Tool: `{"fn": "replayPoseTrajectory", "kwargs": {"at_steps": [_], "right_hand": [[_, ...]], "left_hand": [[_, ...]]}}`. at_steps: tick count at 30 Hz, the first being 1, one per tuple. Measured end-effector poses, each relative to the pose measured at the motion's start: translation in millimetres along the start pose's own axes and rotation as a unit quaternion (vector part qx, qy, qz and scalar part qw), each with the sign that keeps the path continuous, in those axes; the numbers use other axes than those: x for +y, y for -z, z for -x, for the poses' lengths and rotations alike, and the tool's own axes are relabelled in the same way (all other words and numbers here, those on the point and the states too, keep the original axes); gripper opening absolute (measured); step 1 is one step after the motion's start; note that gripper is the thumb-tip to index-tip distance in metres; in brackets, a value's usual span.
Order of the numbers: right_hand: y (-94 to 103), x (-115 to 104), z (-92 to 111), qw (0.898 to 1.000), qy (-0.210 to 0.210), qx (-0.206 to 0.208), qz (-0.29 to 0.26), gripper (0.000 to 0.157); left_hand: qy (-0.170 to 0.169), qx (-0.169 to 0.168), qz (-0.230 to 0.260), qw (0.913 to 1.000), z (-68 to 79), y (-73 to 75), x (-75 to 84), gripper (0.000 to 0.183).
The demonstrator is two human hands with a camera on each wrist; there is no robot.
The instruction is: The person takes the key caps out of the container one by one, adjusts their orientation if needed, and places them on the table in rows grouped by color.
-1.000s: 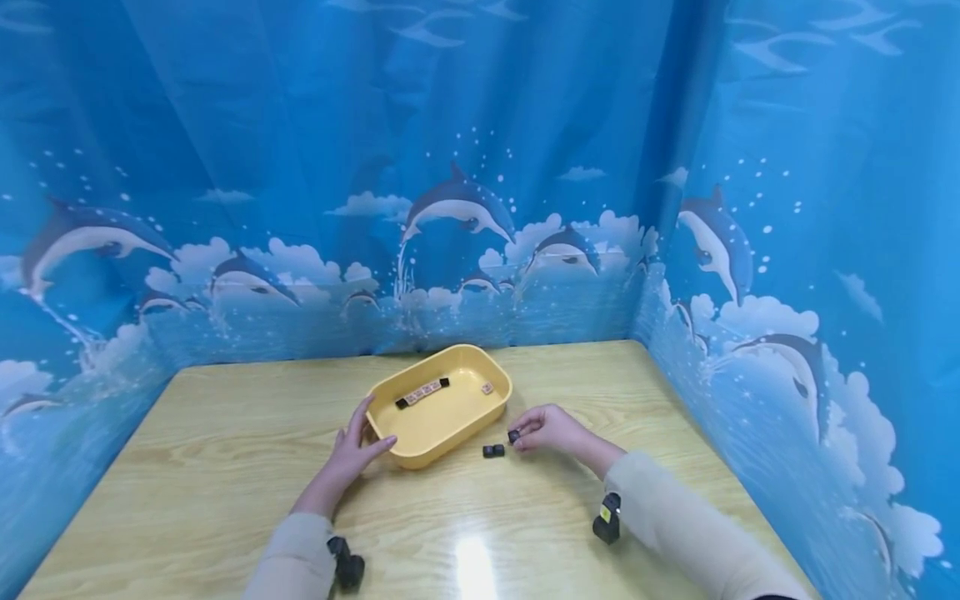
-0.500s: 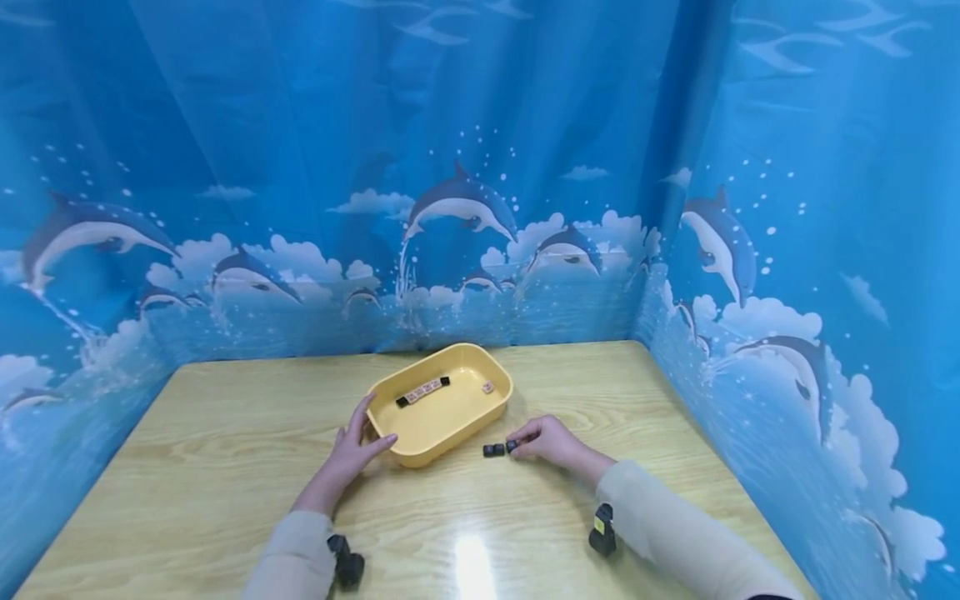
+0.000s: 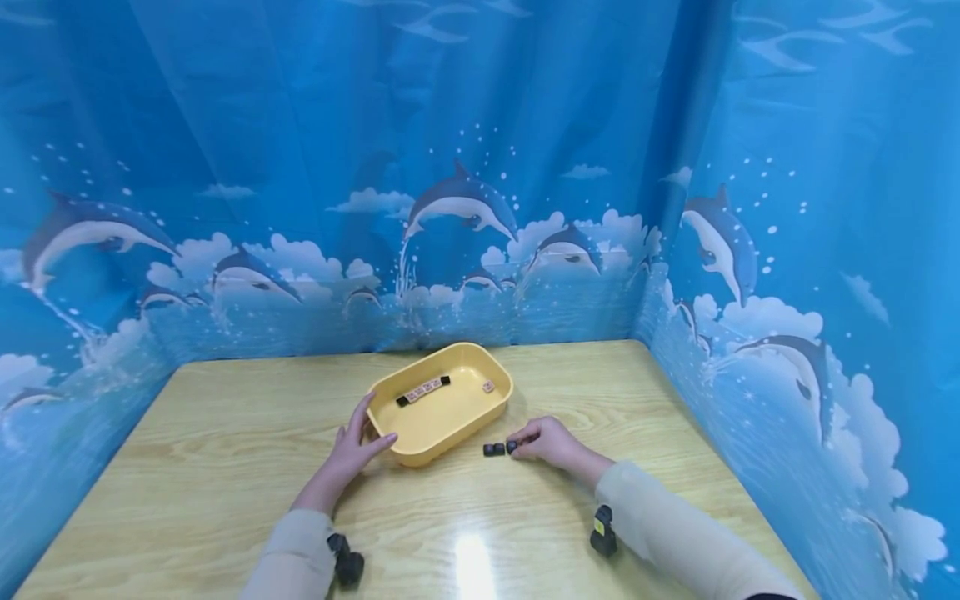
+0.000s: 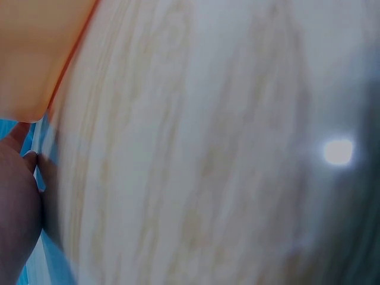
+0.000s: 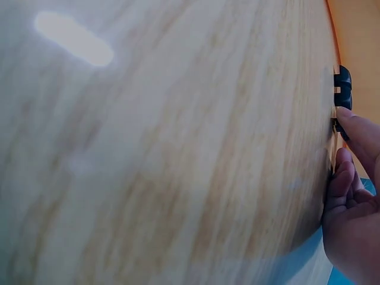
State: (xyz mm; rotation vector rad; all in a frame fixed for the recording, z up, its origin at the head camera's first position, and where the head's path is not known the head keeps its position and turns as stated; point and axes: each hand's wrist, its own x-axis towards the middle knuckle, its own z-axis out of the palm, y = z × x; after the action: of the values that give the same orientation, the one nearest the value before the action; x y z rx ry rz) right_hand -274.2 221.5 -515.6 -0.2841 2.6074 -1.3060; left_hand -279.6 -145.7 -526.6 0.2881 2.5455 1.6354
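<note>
A yellow plastic basin (image 3: 429,450) sits at the middle of the table. My left hand (image 3: 348,458) spreads around its near-left corner, fingers along the left side and thumb at the front rim. Right of the basin, my right hand (image 3: 553,442) pinches a small black keycap-like block (image 3: 512,447) between thumb and fingers. Two similar black blocks (image 3: 493,449) stand side by side just left of it, a narrow gap away. In the right wrist view, the thumb lies over the held block and partly hides it.
Inside the basin lies a row of pinkish patterned blocks (image 3: 423,391) with a black block at each end. One loose pinkish block (image 3: 488,387) lies at the basin's right. The wooden table (image 3: 225,467) meets a blue dolphin-print curtain (image 3: 315,167) at the back and sides.
My right hand has lowered the black block and brought it in line with the two others at their right, then held still there. The left hand has stayed at the basin.
</note>
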Motion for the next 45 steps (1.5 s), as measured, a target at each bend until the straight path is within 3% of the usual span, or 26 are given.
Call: {"fn": "replayPoseTrajectory", "kwargs": {"at_steps": [12,36,45], "right_hand": [[-1.3,-2,-1,1.000,-0.009,-0.001,0.011,0.026],[-1.9,2,1,1.000,0.005,-0.008,0.010,0.030],[10.6,-18,-2,1.000,0.003,-0.002,-0.012,0.030]], "left_hand": [[0.014,-0.002,0.000,0.9999,1.1,0.5,3.6,0.092],[0.008,0.002,-0.003,1.0000,1.4,-0.8,0.0,0.092],[0.012,-0.004,-0.008,0.9999,0.3,0.6,0.5,0.094]]}}
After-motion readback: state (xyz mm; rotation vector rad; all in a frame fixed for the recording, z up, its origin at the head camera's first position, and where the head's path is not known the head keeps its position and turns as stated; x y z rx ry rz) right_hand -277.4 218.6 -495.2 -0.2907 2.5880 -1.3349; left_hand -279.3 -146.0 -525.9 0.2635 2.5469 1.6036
